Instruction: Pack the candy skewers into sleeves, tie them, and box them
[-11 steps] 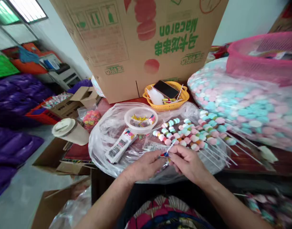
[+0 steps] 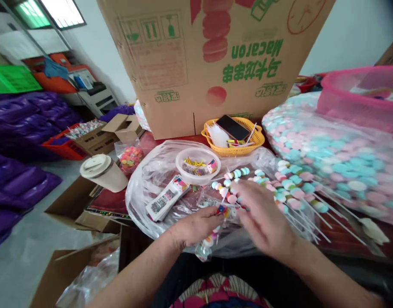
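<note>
My left hand (image 2: 196,226) pinches the neck of a bagged marshmallow skewer (image 2: 206,244). Its clear wrapper and pastel pieces hang below the fingers, and a white stick juts out above. My right hand (image 2: 263,211) is apart from it, slightly blurred, fingers spread and nothing visible in them. It hovers in front of unwrapped marshmallow skewers (image 2: 297,182), partly hiding them. Left of the hands lies a stack of printed bags (image 2: 166,202). Behind it stands a round plastic tub (image 2: 180,171) with yellow twist ties (image 2: 194,162) inside.
A yellow basket (image 2: 236,150) holds a phone (image 2: 232,127). Behind it rises a big cardboard box (image 2: 171,115). A large bag of marshmallows (image 2: 353,158) and a pink basket (image 2: 347,96) fill the right. At left are a lidded cup (image 2: 109,177) and a bag of colourful candies (image 2: 131,158).
My right hand has let go of the skewer's neck, opened and moved up and right. The left hand keeps its hold, and more of the bagged skewer shows. The view has shifted slightly.
</note>
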`<state>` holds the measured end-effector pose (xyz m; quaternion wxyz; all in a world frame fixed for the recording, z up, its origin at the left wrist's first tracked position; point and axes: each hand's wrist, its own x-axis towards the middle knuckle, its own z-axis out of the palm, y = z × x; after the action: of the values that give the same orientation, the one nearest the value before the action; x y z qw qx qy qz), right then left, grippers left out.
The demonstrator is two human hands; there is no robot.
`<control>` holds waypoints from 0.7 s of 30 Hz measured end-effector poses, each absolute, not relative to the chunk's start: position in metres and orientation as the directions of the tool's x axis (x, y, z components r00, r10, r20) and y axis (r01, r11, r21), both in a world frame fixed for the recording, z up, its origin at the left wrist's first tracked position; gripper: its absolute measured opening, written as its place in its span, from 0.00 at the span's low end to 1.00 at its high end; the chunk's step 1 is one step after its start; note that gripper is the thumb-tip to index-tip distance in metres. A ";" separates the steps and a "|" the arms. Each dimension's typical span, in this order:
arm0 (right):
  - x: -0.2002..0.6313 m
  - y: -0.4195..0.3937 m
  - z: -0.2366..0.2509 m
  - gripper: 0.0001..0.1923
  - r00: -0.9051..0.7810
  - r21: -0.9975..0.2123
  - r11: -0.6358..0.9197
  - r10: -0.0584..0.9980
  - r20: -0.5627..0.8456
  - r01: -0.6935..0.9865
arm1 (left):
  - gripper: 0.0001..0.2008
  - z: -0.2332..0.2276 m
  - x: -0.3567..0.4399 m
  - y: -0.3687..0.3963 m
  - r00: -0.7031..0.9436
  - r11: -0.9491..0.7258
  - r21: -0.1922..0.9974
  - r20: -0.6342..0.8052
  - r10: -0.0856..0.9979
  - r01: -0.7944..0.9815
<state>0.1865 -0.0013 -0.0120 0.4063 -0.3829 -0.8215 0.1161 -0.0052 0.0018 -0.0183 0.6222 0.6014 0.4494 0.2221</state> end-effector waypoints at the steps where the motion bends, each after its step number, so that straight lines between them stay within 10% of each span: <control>1: 0.188 0.001 -0.010 0.15 -0.570 -0.266 0.803 0.574 0.589 0.534 | 0.13 -0.020 -0.006 0.003 0.511 0.173 0.950 -0.287 0.810 0.259; 4: 0.186 0.008 -0.006 0.16 -0.861 0.169 0.903 0.302 0.409 0.396 | 0.11 -0.015 -0.008 0.009 0.582 0.115 0.963 -0.240 0.777 0.243; 8: 0.175 0.015 -0.005 0.13 -0.888 0.292 0.880 0.249 0.387 0.374 | 0.12 0.005 -0.017 0.016 0.768 0.107 0.967 -0.249 0.590 0.232; 12: 0.162 0.014 -0.014 0.08 -0.782 -0.140 0.820 0.572 0.250 0.555 | 0.06 0.015 -0.024 0.012 0.729 -0.420 0.708 -0.196 0.656 0.568; 15: 0.150 0.019 -0.009 0.12 -0.593 -0.674 0.298 0.763 -0.258 0.676 | 0.05 0.008 -0.032 0.003 0.697 -0.659 0.329 0.001 0.717 0.677; 18: 0.136 0.048 0.011 0.15 -0.602 -0.746 -0.138 0.504 -0.619 0.651 | 0.05 -0.005 -0.047 -0.004 0.682 -0.719 0.161 0.233 0.694 0.676; 21: 0.119 0.105 0.026 0.15 -0.694 -0.708 0.244 0.554 -0.459 0.663 | 0.10 -0.017 -0.063 -0.005 0.428 -0.544 0.413 0.344 0.836 0.730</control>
<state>0.1190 0.1052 0.0265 -0.0568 -0.3869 -0.7867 0.4777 -0.0633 -0.0054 -0.0173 0.1012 0.8390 0.4666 0.2610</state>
